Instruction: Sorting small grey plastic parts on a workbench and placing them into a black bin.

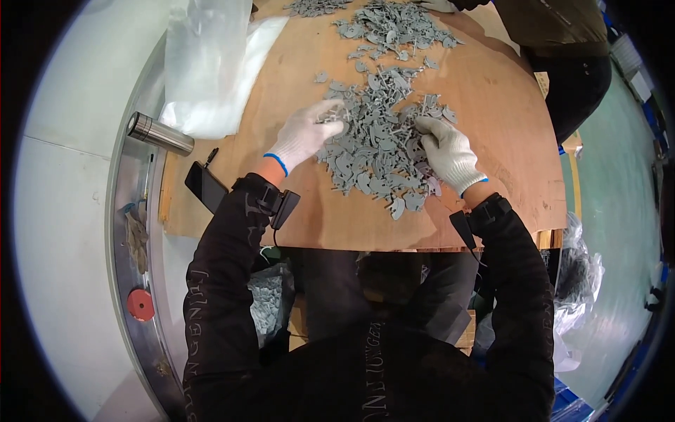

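A heap of small grey curved parts (376, 148), seemingly plastic with thin stems, lies on the wooden tabletop (281, 204). At the heap's left edge is my left hand (304, 135), in a white knit glove with a blue cuff. Its fingers are curled round a few of the grey parts (336, 114). My right hand (448, 152), gloved the same way, rests at the heap's right side. Its fingers and thumb are bent together against the parts; whatever lies between them is hidden.
More grey parts (394, 28) lie farther back, near another person's gloved hand (439, 5). On the left are clear plastic bags (204, 70), a steel flask (162, 133) and a black phone (205, 187). A bag of grey parts (269, 302) sits below the table edge.
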A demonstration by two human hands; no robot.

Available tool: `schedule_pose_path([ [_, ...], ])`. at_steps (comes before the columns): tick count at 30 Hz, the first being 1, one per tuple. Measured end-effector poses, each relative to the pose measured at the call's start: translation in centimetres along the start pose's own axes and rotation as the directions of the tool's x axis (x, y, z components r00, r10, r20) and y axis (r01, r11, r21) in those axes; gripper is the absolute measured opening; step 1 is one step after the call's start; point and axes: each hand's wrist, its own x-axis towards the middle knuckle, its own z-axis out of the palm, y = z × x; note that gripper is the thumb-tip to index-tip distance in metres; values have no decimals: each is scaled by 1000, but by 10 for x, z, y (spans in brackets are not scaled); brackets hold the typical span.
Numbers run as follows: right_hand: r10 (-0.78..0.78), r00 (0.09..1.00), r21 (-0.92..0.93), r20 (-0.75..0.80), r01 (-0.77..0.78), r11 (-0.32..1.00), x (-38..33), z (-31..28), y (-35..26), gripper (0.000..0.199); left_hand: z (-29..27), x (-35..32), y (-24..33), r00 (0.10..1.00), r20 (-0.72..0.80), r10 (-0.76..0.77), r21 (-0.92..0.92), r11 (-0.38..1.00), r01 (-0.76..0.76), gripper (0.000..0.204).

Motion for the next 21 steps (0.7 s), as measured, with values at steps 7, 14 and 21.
schedule_pose_path([
  [7, 127, 992, 141, -24, -122, 982, -2, -5, 11, 46, 11, -9, -10, 990, 88, -113, -934, 335, 121, 44],
  [14, -103, 993, -323, -55, 80, 943, 9, -5, -29, 50, 16, -2, -25, 989, 127, -70, -992, -3, 127, 34],
  [21, -10, 961, -536, 275, 162, 829, 48, 13, -25, 47, 19, 13, 10, 958, 122, -258, -666, 694, 272, 39],
])
